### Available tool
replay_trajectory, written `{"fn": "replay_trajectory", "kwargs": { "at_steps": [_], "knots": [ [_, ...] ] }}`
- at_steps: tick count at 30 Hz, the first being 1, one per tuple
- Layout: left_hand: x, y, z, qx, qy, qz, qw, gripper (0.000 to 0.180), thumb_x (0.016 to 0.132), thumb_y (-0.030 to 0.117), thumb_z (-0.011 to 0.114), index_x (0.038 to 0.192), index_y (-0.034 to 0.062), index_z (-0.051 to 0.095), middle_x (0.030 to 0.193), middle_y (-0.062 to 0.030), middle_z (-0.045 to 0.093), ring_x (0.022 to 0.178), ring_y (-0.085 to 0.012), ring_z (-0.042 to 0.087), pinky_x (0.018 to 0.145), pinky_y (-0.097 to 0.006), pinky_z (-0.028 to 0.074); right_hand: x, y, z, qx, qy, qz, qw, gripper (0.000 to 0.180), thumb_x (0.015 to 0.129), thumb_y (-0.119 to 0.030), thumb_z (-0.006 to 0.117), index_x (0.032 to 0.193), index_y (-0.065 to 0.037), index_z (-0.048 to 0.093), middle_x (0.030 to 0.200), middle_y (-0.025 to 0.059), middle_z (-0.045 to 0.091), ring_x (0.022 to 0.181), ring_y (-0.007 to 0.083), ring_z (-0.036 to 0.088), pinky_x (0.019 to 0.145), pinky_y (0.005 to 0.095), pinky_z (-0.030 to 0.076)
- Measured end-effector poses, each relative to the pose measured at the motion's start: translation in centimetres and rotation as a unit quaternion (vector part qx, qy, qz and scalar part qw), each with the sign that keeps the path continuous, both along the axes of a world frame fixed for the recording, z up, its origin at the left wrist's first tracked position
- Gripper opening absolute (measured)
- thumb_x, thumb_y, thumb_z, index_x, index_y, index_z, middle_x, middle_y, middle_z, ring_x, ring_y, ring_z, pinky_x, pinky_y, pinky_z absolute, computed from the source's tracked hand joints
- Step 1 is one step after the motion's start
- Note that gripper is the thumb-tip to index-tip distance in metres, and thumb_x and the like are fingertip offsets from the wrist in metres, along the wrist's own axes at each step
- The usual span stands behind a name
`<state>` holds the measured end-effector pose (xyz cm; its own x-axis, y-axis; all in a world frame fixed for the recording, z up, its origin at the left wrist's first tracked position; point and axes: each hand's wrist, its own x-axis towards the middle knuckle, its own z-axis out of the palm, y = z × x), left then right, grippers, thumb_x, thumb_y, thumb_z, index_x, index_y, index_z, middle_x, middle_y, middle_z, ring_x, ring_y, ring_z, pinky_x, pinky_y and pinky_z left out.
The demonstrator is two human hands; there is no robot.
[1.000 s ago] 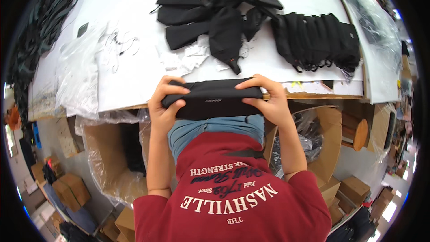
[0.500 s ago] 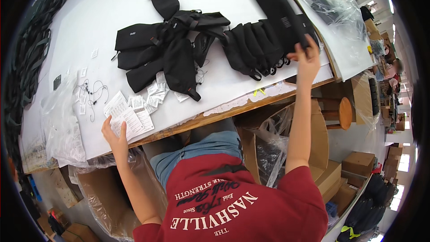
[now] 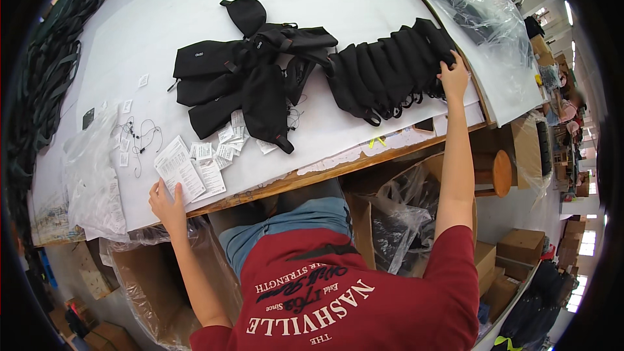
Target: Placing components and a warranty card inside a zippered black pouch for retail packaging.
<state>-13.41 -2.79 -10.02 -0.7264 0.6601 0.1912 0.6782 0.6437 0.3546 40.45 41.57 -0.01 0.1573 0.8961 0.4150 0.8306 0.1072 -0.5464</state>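
My right hand [image 3: 454,78] is at the right end of a row of several black fabric bags [image 3: 383,68], its fingers curled on the edge of the last bag [image 3: 432,42]. The bags lean against one another, small loops along their near ends. My left hand [image 3: 168,207] lies at the table's front edge, thumb and fingers apart, by the lower corner of a white printed sheet [image 3: 179,168]. Whether its fingertips press on the sheet is unclear. Several white labels [image 3: 224,146] lie beside the sheet, partly under a loose heap of black bags [image 3: 244,78].
The white table [image 3: 162,6] has a wooden front edge. Black cords [image 3: 138,140] and a clear plastic bag [image 3: 97,182] lie at left, black straps [image 3: 49,84] beyond. Plastic-wrapped goods [image 3: 478,10] lie far right. Open cartons [image 3: 416,214] and a wooden stool [image 3: 500,172] stand below.
My right hand has lowered a raised black bag onto the right end of the row and shifted slightly right. My left hand has stayed by the sheets.
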Motion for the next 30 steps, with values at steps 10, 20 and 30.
{"fn": "replay_trajectory", "kwargs": {
  "at_steps": [10, 20, 30],
  "knots": [
    [1.6, 1.3, 1.2, 0.192, -0.169, 0.071, 0.964, 0.038, 0.081, 0.012, 0.068, 0.111, -0.0004, 0.049, 0.096, -0.0128, 0.054, 0.086, -0.025, 0.054, 0.078, -0.035, 0.043, -8.1, -6.3, 2.1, 0.16, -0.072, 0.043, 0.984, 0.038, 0.08, -0.014, 0.06, 0.117, -0.012, 0.058, 0.088, 0.0094, 0.057, 0.074, 0.023, 0.058, 0.07, 0.0354, 0.047],
    [2.6, 1.1, 5.9, 0.429, -0.415, 0.079, 0.798, 0.024, 0.091, 0.007, 0.054, 0.112, -0.0026, 0.047, 0.109, -0.0124, 0.057, 0.099, -0.0166, 0.055, 0.086, -0.028, 0.043, -22.0, -17.3, -7.6, -0.127, -0.011, 0.328, 0.936, 0.011, 0.079, -0.016, 0.066, 0.088, -0.011, 0.063, 0.076, 0.0053, 0.055, 0.069, 0.0271, 0.059, 0.062, 0.0379, 0.046],
    [4.1, -1.6, 4.0, 0.464, -0.604, 0.153, 0.63, 0.047, 0.083, 0.012, 0.053, 0.126, -0.0039, 0.044, 0.12, -0.0162, 0.054, 0.109, -0.0264, 0.056, 0.089, -0.036, 0.048, -21.4, -14.5, -6.9, -0.09, 0.173, 0.368, 0.909, 0.007, 0.082, -0.009, 0.065, 0.087, -0.005, 0.061, 0.083, 0.003, 0.062, 0.063, 0.0131, 0.058, 0.056, 0.0256, 0.044]
  ]
}}
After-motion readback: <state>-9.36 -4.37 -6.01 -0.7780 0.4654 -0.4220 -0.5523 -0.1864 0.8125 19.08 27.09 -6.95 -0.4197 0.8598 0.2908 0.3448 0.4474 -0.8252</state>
